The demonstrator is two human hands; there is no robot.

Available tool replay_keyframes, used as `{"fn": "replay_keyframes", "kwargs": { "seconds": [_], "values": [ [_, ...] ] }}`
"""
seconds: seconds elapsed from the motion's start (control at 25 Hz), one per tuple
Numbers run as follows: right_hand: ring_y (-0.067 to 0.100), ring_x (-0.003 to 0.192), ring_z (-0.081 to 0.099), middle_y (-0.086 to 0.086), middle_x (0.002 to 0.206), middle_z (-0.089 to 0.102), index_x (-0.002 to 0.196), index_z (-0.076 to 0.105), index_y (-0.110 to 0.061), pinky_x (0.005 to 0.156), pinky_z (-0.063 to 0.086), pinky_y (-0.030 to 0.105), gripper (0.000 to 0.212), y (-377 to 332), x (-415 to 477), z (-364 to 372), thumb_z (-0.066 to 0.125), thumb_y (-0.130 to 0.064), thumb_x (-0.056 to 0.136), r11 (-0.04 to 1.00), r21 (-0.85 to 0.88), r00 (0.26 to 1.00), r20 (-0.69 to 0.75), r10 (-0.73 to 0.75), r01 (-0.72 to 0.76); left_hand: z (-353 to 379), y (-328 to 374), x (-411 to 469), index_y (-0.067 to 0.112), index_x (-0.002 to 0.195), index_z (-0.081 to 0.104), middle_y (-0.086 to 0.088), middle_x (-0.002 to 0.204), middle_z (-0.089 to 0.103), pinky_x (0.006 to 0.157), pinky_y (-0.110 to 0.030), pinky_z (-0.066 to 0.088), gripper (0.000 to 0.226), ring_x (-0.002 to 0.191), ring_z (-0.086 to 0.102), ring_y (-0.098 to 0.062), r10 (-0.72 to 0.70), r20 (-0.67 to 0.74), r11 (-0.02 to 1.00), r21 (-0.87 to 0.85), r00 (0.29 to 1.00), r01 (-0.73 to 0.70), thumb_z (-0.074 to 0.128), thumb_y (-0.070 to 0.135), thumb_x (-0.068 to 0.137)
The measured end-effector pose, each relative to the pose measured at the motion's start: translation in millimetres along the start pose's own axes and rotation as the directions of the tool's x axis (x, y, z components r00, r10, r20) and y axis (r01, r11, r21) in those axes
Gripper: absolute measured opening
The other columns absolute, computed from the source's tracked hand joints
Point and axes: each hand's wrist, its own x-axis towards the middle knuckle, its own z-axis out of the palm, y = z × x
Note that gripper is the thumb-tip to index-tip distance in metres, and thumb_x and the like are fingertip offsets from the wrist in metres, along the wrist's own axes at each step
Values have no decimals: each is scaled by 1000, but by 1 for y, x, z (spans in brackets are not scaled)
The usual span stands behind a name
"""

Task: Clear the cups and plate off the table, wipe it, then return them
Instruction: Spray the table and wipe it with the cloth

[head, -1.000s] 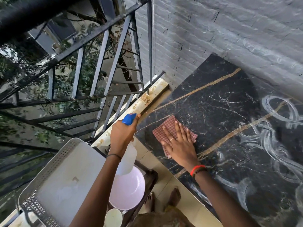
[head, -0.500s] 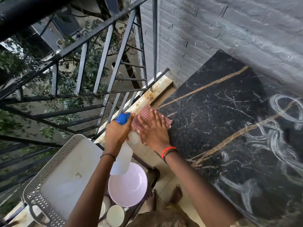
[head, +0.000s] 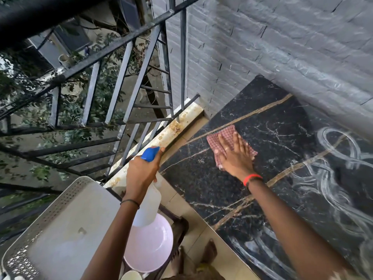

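Observation:
My right hand (head: 235, 156) lies flat, fingers spread, on a red checked cloth (head: 226, 138) pressed to the black marble table (head: 282, 142) near its left end. My left hand (head: 141, 172) grips a white spray bottle (head: 147, 207) with a blue head, held off the table's left edge. Below the bottle a pink plate (head: 153, 247) rests on a dark stool. The rim of a white cup (head: 131, 276) shows at the bottom edge. White smears of cleaner cover the table's right part.
A grey perforated plastic chair (head: 60, 229) stands at lower left. A black metal railing (head: 121, 98) runs along a stained ledge (head: 161, 138) on the left. A grey brick wall (head: 282, 47) backs the table. My bare feet (head: 201, 255) stand on the tiled floor.
My right hand slid the cloth from the table's left edge back right and farther onto the marble. My left hand with the bottle stayed about where it was.

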Motion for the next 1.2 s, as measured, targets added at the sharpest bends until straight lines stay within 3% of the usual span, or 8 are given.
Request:
{"fn": "replay_keyframes", "kwargs": {
  "seconds": [0.2,0.36,0.48,0.72,0.88,1.08,1.2],
  "values": [
    [37,144,-16,17,156,-24,147,-11,-44,117,-5,55,60,-60,55,-10,11,-63,95,999,7,999,17,-49,49,1,4,-2,9,93,67,-18,65,69,57,-24,49,51,49,58,-17,47,16,999,-9,999,-46,50,57,91],
    [34,144,-19,17,153,-24,148,-7,-43,116,-11,53,59,-101,-1,23,-1,-63,92,971,-11,971,-5,-237,237,-3,6,-1,7,92,67,-19,69,70,57,-24,48,54,47,57,-16,36,23,999,-2,999,-36,51,58,89],
    [29,144,-23,15,156,-23,148,-11,-43,115,-16,50,60,-96,-63,50,-1,-63,92,956,-18,955,-33,-293,293,-2,10,-3,6,82,68,-10,55,65,49,-19,42,60,38,54,-8,12,17,1000,6,1000,-12,51,63,87],
    [26,142,-28,9,152,-35,145,-18,-44,112,-21,45,57,-19,-117,54,-1,-63,94,984,-64,986,-4,-166,165,2,12,-20,8,84,68,-2,50,58,49,-18,36,58,41,52,-11,35,53,999,21,998,-36,52,63,87],
    [29,145,-20,14,157,-23,147,-11,-42,119,-7,50,56,-37,-85,31,16,-53,99,1000,28,1000,-8,3,-3,4,9,-36,6,76,64,-1,50,57,48,-21,36,59,41,52,-9,37,92,999,-3,995,-37,55,63,85],
    [30,145,-20,13,155,-23,150,0,-43,117,-13,47,55,-87,-131,54,22,-52,100,988,47,989,11,-149,148,9,7,-55,12,72,61,-3,50,59,48,-23,38,55,44,55,-9,68,127,998,0,990,-68,56,66,83],
    [34,147,-3,16,159,-1,150,16,-40,119,-4,52,52,-79,-188,77,26,-48,99,986,-1,983,-83,-166,166,14,10,-62,4,78,64,-5,47,60,49,-23,40,65,39,54,-10,75,169,997,-5,983,-75,56,68,81]
  ]
}}
